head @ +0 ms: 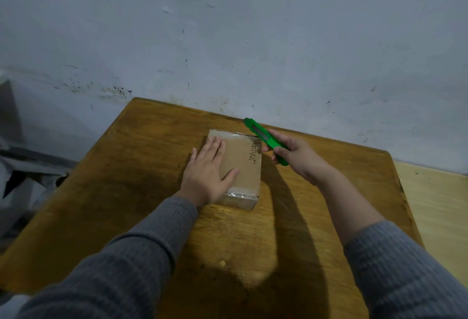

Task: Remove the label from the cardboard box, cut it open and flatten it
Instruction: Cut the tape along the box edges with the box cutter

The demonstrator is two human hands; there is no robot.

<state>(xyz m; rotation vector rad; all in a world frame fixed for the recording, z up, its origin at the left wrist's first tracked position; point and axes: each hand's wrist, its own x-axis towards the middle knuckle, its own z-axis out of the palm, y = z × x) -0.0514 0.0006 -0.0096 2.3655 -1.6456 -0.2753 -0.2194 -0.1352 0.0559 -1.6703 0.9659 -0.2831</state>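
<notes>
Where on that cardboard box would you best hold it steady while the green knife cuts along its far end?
Probably flat on the top face, from the near left, as the left hand does now. The cardboard box lies low and flat on the wooden table, so pressing down pins it. That keeps fingers away from the far right corner, where the right hand aims the green cutter.

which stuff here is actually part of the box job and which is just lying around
In the job: cardboard box, under the flat left hand; green utility knife, gripped by the right hand over the box's far right corner.

Lying about: grey plastic sheeting left of the wooden table; small pale crumb on the table.
</notes>
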